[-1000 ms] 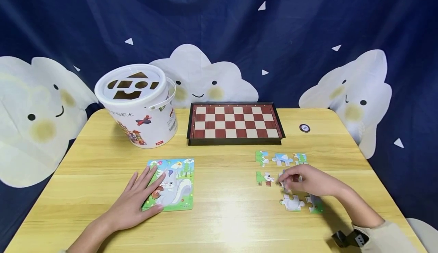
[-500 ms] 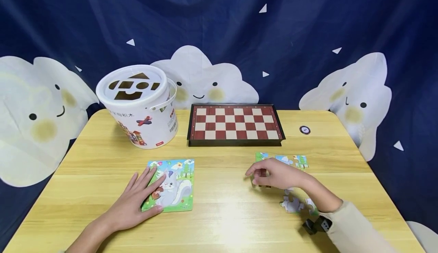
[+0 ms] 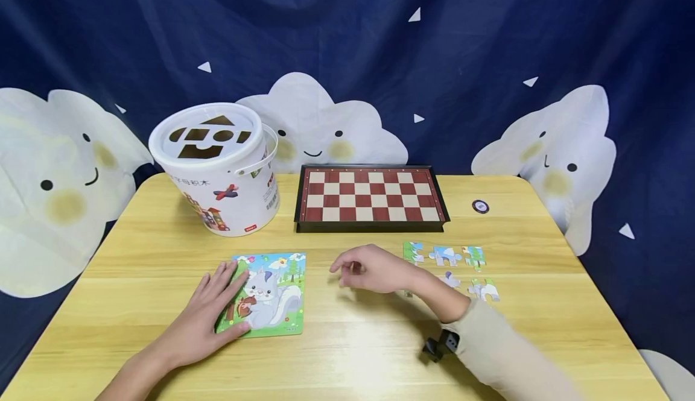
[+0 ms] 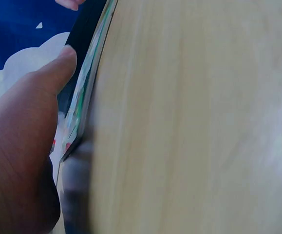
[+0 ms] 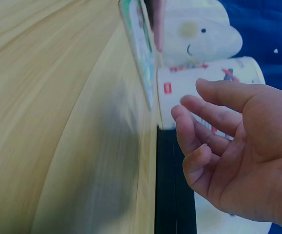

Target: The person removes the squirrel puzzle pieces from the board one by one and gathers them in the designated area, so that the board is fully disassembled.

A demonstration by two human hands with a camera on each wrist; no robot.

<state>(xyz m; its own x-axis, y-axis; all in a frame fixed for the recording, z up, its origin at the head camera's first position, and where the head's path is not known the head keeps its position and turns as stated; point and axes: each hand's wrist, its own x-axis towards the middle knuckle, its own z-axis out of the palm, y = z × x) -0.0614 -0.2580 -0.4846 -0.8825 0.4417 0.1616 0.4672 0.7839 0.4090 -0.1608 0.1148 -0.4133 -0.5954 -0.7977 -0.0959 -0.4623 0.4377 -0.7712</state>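
A square squirrel picture board (image 3: 271, 316) lies left of centre on the table. My left hand (image 3: 198, 322) rests on its left edge, fingers straight and spread, with the thumb across the lower corner. In the left wrist view the thumb (image 4: 58, 70) lies beside the board's thin edge (image 4: 84, 90). Between the board and the loose puzzle pieces (image 3: 446, 256) hovers my right hand (image 3: 374, 270), which holds nothing. The right wrist view shows its fingers (image 5: 206, 109) loosely curled above the table. The right forearm and sleeve hide some of the pieces.
Behind the board stands a white block bucket (image 3: 233, 199) with a shape-cut lid. A folded chessboard case (image 3: 374, 226) sits at the back centre, and a small round chip (image 3: 480, 207) lies to its right. A cloud-patterned curtain (image 3: 347, 27) hangs behind the table.
My right hand has moved left from over the puzzle pieces, uncovering some and hiding the lower ones. The left hand has slid slightly left, so more of the squirrel shows.
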